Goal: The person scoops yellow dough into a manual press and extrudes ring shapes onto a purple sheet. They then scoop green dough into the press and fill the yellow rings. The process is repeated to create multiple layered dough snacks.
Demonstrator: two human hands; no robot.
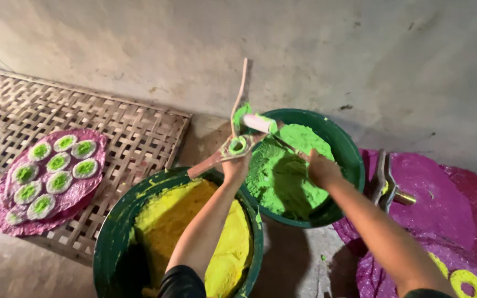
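Left hand: the left hand (236, 165) is clenched around a Y-shaped press tool (237, 144) with long pale handles, held over the gap between the two tubs; a round cup at the fork is packed with green powder.
Right hand: the right hand (321, 168) sits just above the green heap, its grip closed on what looks like a thin rod leading up to a pale cylinder (259, 123) smeared with green; the fingers themselves are mostly hidden.
Green tub: a dark green round tub (349, 160) holds bright green powder (282, 174), damp-looking and crumbly, heaped against the far wall and scooped hollow in the middle.
Yellow tub: a second dark green tub (111, 237) nearer the person holds dense yellow powder (167, 215), clumped, with smears along the rim.
Done so far: nine round discs (56, 168), white-edged with green centres, lie on a magenta round mat (86, 190) on a woven bamboo tray (139, 132).
In hand: the cup is filled but its disc is not yet set out; judging by the tubs, plenty of powder remains.
Right side: a magenta-coated surface (448, 204) carries a metal tool (386, 182) and a yellow ring (466, 280).
Setting: rough grey plastered wall (305, 49), dusty floor.
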